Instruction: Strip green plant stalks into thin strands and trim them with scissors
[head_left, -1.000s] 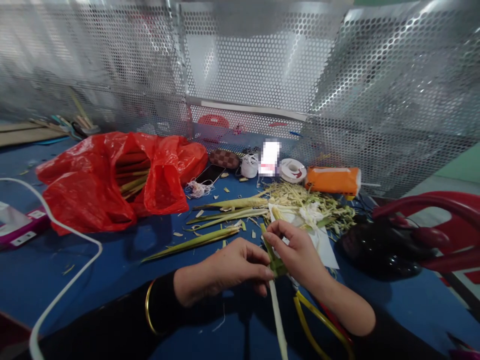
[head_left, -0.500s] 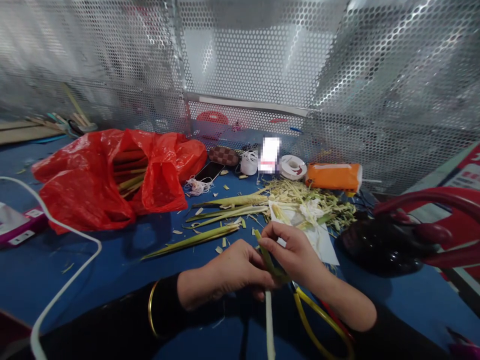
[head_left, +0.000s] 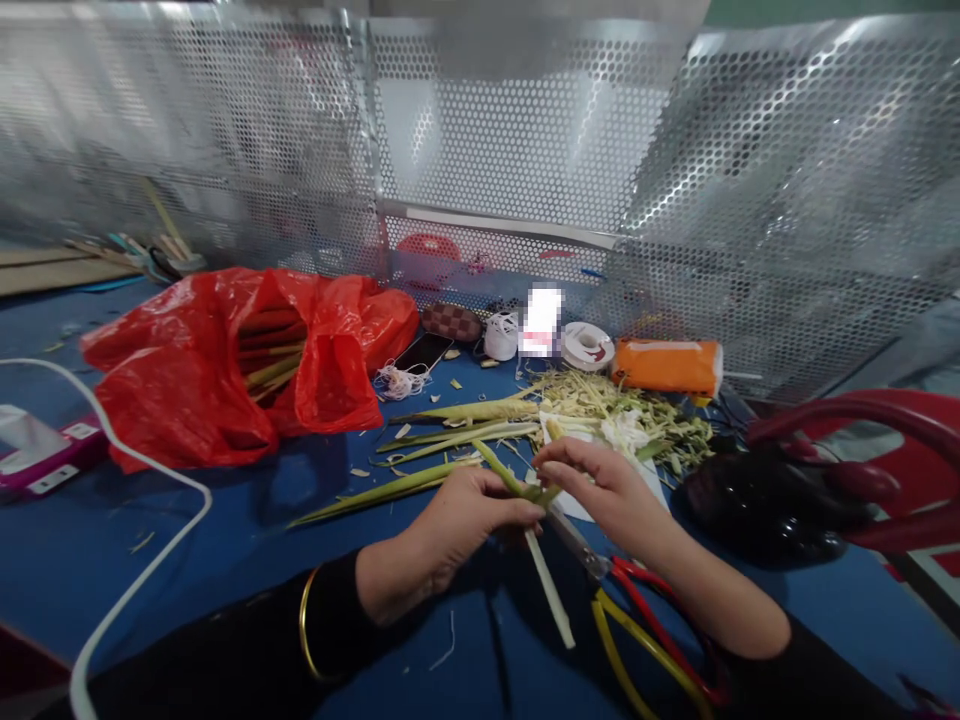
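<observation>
Both my hands hold one green plant stalk (head_left: pixel 517 490) with a pale white lower end (head_left: pixel 549 590) just above the blue table (head_left: pixel 225 540). My left hand (head_left: pixel 461 520) pinches the stalk where green meets white. My right hand (head_left: pixel 600 485) is closed on the stalk's green sheath just to the right of that. Scissors (head_left: pixel 637 610) with red and yellow handles lie under my right wrist. Several long green stalks (head_left: pixel 450 435) lie on the table beyond my hands.
A red plastic bag (head_left: pixel 225 360) holding more stalks sits at the left. A heap of peelings (head_left: pixel 622 410) on white paper, an orange pack (head_left: pixel 667 365), thread spools (head_left: pixel 501 335) and a phone (head_left: pixel 421 350) stand in front of the perforated metal screen (head_left: pixel 525 150). A white cable (head_left: pixel 150 560) crosses the left. A red chair (head_left: pixel 862 470) is at the right.
The stalk has tilted: its green tip now leans left and its white end points down to the right. Both hands have risen a little, and the scissors' blades and red handles show beneath them.
</observation>
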